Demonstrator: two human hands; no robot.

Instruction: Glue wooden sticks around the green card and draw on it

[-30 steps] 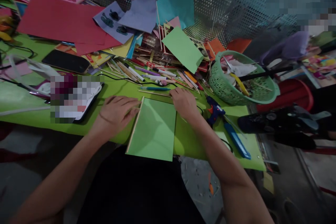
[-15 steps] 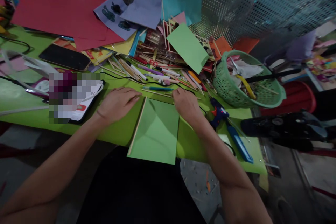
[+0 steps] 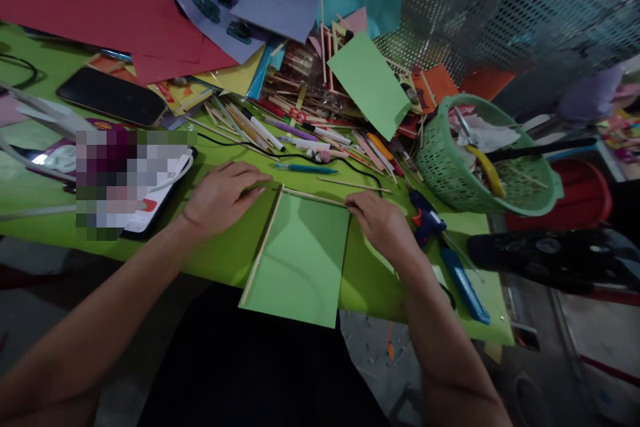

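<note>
A light green sheet of card [image 3: 307, 260] lies at the table's front edge, its near end overhanging toward my lap. One thin wooden stick [image 3: 261, 248] runs along its left edge. Another wooden stick [image 3: 316, 196] lies along the far edge, its right end pinched between the thumb and fingers of my right hand [image 3: 383, 221]. My left hand [image 3: 225, 195] rests on the table by the card's far left corner, fingers stretched out and holding nothing. Beyond the card are a blue pen [image 3: 307, 168] and a loose stick [image 3: 355, 185].
Right of my right hand lie a blue glue gun [image 3: 426, 217], a blue-handled tool [image 3: 464, 283] and a green basket [image 3: 440, 160] of scraps. A dark phone [image 3: 113, 97] is at left. Pens, sticks and coloured paper [image 3: 370, 83] crowd the back; a black cable [image 3: 235, 142] crosses the table.
My right hand has come toward me from the loose sticks, bringing one stick onto the card's far edge. My left hand has barely moved. The view has shifted slightly.
</note>
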